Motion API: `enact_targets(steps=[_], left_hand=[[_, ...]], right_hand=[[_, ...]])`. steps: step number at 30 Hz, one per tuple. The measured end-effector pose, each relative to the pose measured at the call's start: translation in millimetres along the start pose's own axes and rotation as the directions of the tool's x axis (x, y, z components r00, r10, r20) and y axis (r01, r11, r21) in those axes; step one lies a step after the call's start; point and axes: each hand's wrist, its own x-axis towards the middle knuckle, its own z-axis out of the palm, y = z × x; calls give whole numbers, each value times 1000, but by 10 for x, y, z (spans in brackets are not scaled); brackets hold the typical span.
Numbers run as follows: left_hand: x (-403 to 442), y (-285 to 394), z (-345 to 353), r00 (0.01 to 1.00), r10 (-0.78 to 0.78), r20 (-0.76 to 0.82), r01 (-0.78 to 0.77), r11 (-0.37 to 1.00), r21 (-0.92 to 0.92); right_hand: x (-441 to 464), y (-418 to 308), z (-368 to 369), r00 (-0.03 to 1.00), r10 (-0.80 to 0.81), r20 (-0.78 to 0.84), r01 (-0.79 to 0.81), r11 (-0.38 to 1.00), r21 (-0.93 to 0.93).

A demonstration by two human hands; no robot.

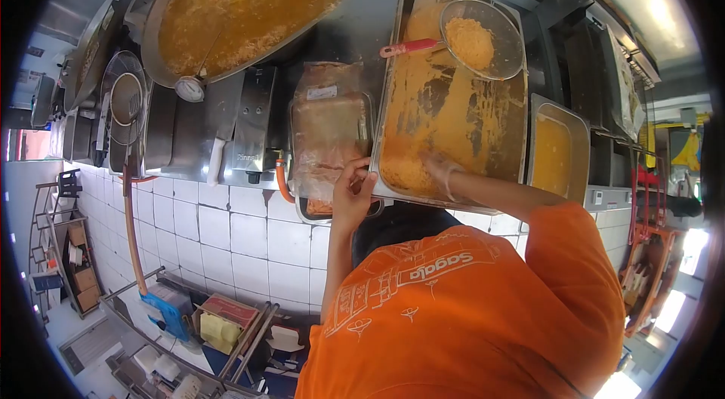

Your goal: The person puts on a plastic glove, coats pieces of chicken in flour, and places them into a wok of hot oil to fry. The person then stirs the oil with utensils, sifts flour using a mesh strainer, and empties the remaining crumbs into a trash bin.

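A large metal tray point(521, 150) holds a layer of orange breading crumbs point(404, 127), with bare dark metal showing through in patches. My right hand point(438, 169) reaches into its near end, coated and partly lost among the crumbs, so its fingers are hard to make out. At the tray's near left corner is my left hand point(353, 184), fingers curled with the tips against the rim. Across the far end of the tray lies a round mesh strainer point(483, 38) with a red handle, orange crumbs inside it. Beside my left hand, a clear plastic bag point(325, 127) covers a smaller tray.
A big pan of bubbling oil point(249, 10) with a dial thermometer point(189, 89) is at upper left. To the right stands a pan of yellow liquid point(551, 150). A knife point(217, 154) lies near the stove point(254, 123). Boxes point(223, 320) sit on a lower rack.
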Motion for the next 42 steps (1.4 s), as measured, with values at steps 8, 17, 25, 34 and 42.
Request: enact_targets(steps=[8, 17, 25, 34, 42], left_hand=[[5, 30, 8, 1000, -30, -5, 30, 999, 23], [-12, 112, 30, 1000, -2, 1, 1, 995, 100], [-15, 90, 11, 999, -50, 6, 50, 993, 104], [-7, 56, -15, 998, -61, 0, 61, 992, 107], [-18, 63, -3, 1000, -1, -11, 1, 997, 74]], right_hand=[[-79, -475, 193, 992, -87, 90, 54, 948, 315], [671, -61, 140, 679, -317, 662, -434, 553, 711], [39, -185, -745, 673, -605, 426, -308, 294, 905], [-472, -1012, -2143, 920, -345, -188, 308, 336, 890], [-210, -911, -2010, 558, -491, -669, 540, 827, -157]])
